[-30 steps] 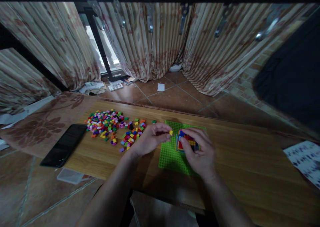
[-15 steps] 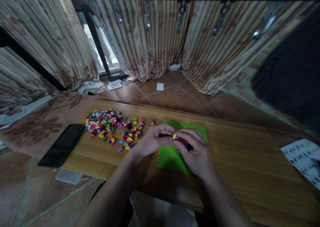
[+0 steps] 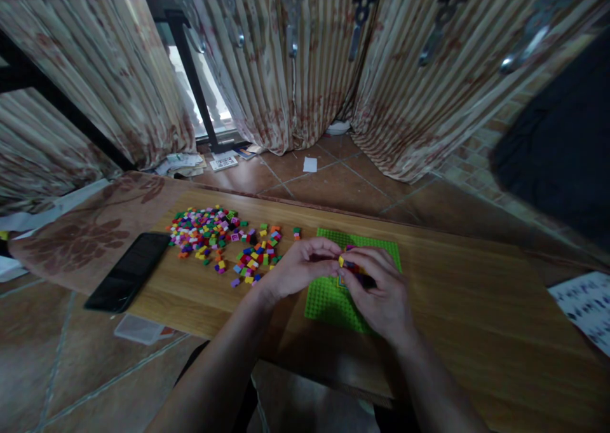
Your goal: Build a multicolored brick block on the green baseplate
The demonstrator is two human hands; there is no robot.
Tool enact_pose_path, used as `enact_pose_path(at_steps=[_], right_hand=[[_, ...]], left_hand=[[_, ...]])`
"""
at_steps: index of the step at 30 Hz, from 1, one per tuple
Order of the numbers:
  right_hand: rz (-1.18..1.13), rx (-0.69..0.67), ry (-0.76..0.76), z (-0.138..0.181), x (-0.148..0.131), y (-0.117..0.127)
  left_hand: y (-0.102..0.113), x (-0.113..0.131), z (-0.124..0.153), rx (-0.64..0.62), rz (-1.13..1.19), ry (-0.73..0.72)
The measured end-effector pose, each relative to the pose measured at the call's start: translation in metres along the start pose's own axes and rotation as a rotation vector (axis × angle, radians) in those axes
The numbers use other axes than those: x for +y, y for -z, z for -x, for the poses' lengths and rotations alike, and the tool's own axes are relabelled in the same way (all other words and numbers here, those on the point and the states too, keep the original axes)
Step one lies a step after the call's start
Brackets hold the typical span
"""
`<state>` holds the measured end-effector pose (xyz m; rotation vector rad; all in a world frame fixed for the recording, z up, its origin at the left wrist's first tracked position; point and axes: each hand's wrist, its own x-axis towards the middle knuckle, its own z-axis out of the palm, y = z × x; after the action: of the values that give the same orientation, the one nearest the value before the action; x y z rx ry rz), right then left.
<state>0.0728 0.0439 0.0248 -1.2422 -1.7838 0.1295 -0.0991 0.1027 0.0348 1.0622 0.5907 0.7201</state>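
Note:
A green studded baseplate [image 3: 328, 296] lies flat on the wooden table [image 3: 476, 318]. Over its middle, my left hand [image 3: 298, 271] pinches a small yellow brick [image 3: 341, 261] against a multicoloured block of stacked bricks [image 3: 355, 269]. My right hand [image 3: 379, 290] is curled round that block and hides most of it. The two hands touch at the fingertips. A loose pile of small coloured bricks [image 3: 222, 236] spreads over the table to the left of my left hand.
A black phone [image 3: 128, 271] lies at the table's left edge. A printed sheet [image 3: 586, 306] lies at the far right. A clear plastic lid [image 3: 138, 329] and papers [image 3: 183, 164] are on the tiled floor. Curtains hang behind.
My left hand has carried the yellow brick rightward until it meets the block. My right hand closed further over the block, hiding more of it.

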Motion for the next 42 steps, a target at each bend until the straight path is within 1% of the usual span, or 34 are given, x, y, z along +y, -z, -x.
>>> enact_pose_path(at_steps=[15,24,30,32,34,38,40,42], right_hand=[[0.015,-0.003,0.016,0.0,0.0,0.0],[0.007,-0.018,0.027,0.0,0.0,0.0],[-0.016,0.025,-0.013,-0.001,-0.002,0.002],[-0.016,0.074,-0.069,-0.001,0.001,0.005],[-0.024,0.155,-0.166,-0.001,0.007,0.008],[-0.137,0.307,-0.472,-0.003,0.028,0.015],[-0.252,0.344,-0.631,-0.003,0.037,0.017],[-0.373,0.343,-0.748,-0.004,0.042,0.018]], left_hand=[[0.0,-0.001,-0.002,0.018,-0.066,-0.031],[-0.001,-0.002,-0.002,0.023,-0.045,-0.019],[-0.001,-0.001,-0.002,0.037,-0.075,-0.035],[0.0,-0.001,-0.002,0.044,-0.091,-0.039],[0.001,-0.003,-0.003,0.055,-0.108,-0.041],[0.004,-0.007,-0.004,0.092,-0.187,-0.063],[0.005,-0.008,-0.005,0.109,-0.235,-0.088],[0.005,-0.01,-0.006,0.122,-0.283,-0.112]])
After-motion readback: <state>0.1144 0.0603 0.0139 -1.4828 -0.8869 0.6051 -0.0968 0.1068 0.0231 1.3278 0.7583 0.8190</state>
